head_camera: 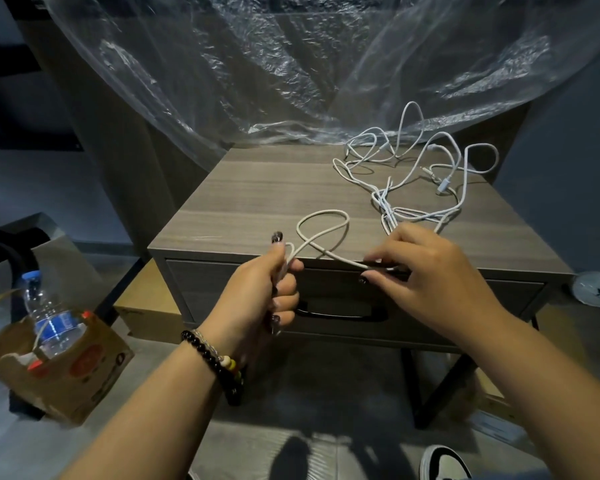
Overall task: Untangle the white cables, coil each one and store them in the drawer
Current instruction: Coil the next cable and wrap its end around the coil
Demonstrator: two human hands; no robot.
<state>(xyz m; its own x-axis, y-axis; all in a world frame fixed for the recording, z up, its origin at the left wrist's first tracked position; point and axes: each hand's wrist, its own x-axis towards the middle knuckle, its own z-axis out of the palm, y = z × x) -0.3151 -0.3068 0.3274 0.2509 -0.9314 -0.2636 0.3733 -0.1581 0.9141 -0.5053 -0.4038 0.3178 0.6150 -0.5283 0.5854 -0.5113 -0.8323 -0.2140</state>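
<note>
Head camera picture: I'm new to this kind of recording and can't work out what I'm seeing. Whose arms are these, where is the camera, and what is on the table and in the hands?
There is no machine here. A person wears one wide-angle camera on the head, looking forward and down, so the two bare arms reaching in from the bottom are their own. In front stands a wooden nightstand with a closed drawer. On its top lies a tangle of white cables, not yet sorted. The left hand, with a bead bracelet on its wrist, grips one end of a white cable loop. The right hand pinches the same cable further along, near the front edge. Clear plastic sheeting hangs behind, and a water bottle stands in a paper bag on the floor.
</note>
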